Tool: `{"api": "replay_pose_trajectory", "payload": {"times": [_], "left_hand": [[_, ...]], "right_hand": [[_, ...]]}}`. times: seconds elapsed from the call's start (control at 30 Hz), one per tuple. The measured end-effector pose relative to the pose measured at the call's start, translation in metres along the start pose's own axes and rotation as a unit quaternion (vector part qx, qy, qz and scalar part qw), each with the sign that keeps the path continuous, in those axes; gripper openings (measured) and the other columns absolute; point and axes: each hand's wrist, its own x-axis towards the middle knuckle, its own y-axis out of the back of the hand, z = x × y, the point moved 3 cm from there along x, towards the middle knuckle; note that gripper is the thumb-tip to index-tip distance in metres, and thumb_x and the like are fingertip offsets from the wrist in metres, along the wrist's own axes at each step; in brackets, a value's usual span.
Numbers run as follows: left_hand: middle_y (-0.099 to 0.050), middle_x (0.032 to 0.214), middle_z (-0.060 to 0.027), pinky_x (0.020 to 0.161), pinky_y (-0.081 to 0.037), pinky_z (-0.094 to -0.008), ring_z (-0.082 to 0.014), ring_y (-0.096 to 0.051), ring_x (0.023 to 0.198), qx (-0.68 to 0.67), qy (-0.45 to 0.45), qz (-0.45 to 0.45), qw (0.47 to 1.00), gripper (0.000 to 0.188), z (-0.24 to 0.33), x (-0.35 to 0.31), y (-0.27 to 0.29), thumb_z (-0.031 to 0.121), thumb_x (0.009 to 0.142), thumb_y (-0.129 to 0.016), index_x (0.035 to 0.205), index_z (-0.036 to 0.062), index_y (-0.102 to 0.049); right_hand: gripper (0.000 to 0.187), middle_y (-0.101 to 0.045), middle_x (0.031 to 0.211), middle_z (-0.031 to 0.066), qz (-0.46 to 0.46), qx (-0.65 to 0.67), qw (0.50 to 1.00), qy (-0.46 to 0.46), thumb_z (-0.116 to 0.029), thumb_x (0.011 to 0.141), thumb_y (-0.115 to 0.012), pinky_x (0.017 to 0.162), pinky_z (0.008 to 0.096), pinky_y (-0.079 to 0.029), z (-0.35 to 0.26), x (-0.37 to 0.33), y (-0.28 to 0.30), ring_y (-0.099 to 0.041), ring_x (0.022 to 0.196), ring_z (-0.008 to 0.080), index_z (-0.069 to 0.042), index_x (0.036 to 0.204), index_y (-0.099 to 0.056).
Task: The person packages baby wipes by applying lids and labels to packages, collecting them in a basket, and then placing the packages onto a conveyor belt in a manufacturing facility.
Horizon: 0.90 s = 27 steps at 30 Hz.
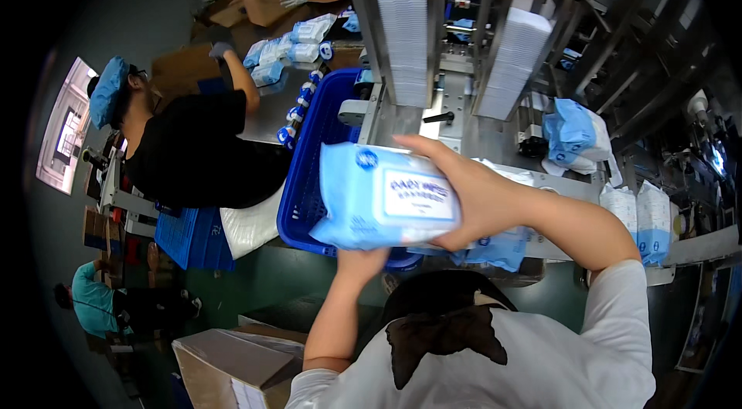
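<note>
A light-blue and white soft pack of wipes (352,200) is held up in front of me, its printed face toward me. My right hand (487,196) grips its right end, thumb along the upper edge and fingers at the lower edge. My left hand (362,264) is just below the pack's lower left edge; its fingers are hidden behind the pack. More blue packs (498,251) lie beneath my right forearm at the machine's near edge. Left of the held pack stands a deep blue plastic basket (292,212), partly covered by it.
Metal rails hold two tall stacks of white flat pieces, one nearer the middle (406,46) and one farther right (512,61). Packs lie at the right (573,135); others stand upright (654,216). A co-worker in black (201,150) sits left. A cardboard box (232,370) is at lower left.
</note>
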Motion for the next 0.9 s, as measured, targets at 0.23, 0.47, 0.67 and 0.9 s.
{"api": "replay_pose_trajectory", "payload": {"times": [0.23,0.47,0.67,0.9], "left_hand": [[-0.033,0.136,-0.0191,0.104,-0.029,-0.0443,-0.0337,-0.030,0.130,-0.091,-0.132,-0.121,0.980,0.097,0.066,0.042,-0.023,0.049,0.062,-0.076,0.133,0.0003,-0.032],[-0.029,0.129,-0.0219,0.102,-0.030,-0.0446,-0.0403,-0.025,0.125,0.012,-0.102,-0.255,0.962,0.104,0.080,0.050,-0.041,0.027,0.054,-0.084,0.135,0.0022,-0.023],[-0.028,0.129,-0.0210,0.103,-0.029,-0.0479,-0.0420,-0.021,0.127,-0.017,-0.177,-0.206,0.962,0.105,0.074,0.046,-0.046,0.023,0.054,-0.084,0.136,0.0035,-0.022],[-0.032,0.123,-0.0184,0.098,-0.033,-0.0452,-0.0349,-0.035,0.122,-0.187,-0.236,-0.119,0.946,0.099,0.068,0.037,-0.041,0.014,0.054,-0.084,0.129,0.0134,-0.019]], "right_hand": [[0.091,-0.046,0.124,0.0187,-0.028,-0.180,0.983,-0.025,-0.027,0.055,-0.077,0.098,0.0420,-0.033,0.055,-0.085,0.015,-0.043,0.116,0.0362,-0.010,0.135,-0.036],[0.052,-0.049,0.121,0.0146,0.108,-0.290,0.948,0.081,-0.024,0.069,-0.072,0.091,0.0420,-0.041,0.030,-0.098,-0.002,-0.047,0.110,0.0328,-0.010,0.117,-0.057],[0.030,-0.063,0.090,0.0101,0.137,-0.252,0.957,0.036,-0.017,0.080,-0.058,0.075,0.0360,-0.048,0.041,-0.084,0.009,-0.057,0.083,0.0282,-0.009,0.108,-0.064],[0.033,-0.052,0.063,0.0013,0.115,0.091,0.978,-0.147,-0.029,0.094,-0.048,0.055,0.0264,-0.038,0.025,-0.064,0.038,-0.043,0.061,0.0072,0.000,0.084,-0.060]]}}
